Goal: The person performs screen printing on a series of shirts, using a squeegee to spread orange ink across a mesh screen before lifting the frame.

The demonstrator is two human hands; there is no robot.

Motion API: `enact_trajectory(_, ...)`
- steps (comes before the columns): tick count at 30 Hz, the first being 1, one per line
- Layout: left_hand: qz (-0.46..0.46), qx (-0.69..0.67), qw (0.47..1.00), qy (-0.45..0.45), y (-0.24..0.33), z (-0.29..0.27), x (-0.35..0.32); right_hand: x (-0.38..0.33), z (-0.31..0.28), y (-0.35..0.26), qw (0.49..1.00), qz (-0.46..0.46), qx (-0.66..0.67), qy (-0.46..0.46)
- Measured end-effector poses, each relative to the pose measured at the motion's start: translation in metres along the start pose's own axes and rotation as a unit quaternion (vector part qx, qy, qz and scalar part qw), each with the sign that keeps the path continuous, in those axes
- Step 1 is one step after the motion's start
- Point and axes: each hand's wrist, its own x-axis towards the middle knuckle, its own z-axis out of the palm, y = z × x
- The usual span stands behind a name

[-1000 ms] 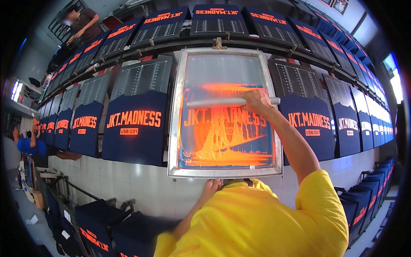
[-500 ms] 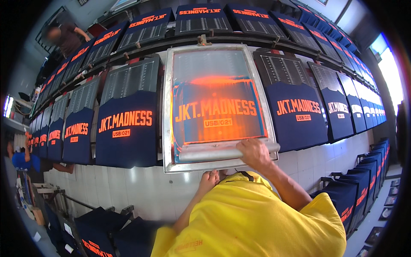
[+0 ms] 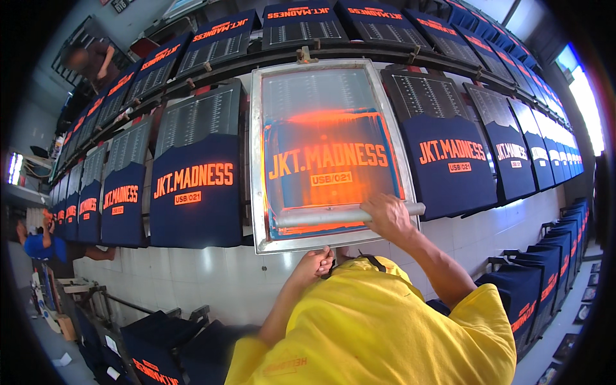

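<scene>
My right hand [image 3: 388, 217] is wrapped round the right part of a squeegee [image 3: 314, 217] with a long pale handle. It lies across the near end of a metal-framed printing screen [image 3: 257, 160]. Orange ink [image 3: 321, 229] shows along the near side of the handle, and more is smeared over the mesh. Through the mesh appear orange block lettering and dark cloth. Close to the near edge of the frame, my left hand [image 3: 314, 263] is closed, its fingers curled; whatever they may hold is hidden.
Navy T-shirts with orange print lie on boards left [image 3: 192, 221] and right [image 3: 452, 186] of the screen. A metal rail [image 3: 256, 66] runs behind. More shirts hang on racks [image 3: 513, 289] behind me. One person [image 3: 48, 244] in blue is at far left, another [image 3: 93, 61] at upper left.
The squeegee has shifted slightly away from the frame's near edge, and orange ink now shows on its near side. My left hand has risen slightly. The whole view has shifted a little.
</scene>
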Motion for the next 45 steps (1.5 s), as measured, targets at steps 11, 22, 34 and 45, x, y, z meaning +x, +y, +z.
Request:
enact_trajectory(11, 0.051, 0.199, 0.979, -0.001, -0.011, -0.015, 0.005, -0.057, 0.035, -0.035, 0.998, 0.03, -0.039, -0.027)
enact_trajectory(22, -0.016, 0.499, 0.865, 0.05, 0.038, -0.003, -0.081, -0.064, 0.013, 0.023, 0.967, 0.169, 0.111, 0.155)
enact_trajectory(34, 0.321, 0.607, 0.574, 0.446, 0.093, -0.087, -0.067, -0.081, 0.062, 0.113, 0.85, 0.399, 0.244, 0.242)
enact_trajectory(45, 0.27, 0.516, 0.671, 0.459, 0.101, -0.098, -0.064, -0.084, 0.086, 0.13, 0.792, 0.447, 0.315, 0.272)
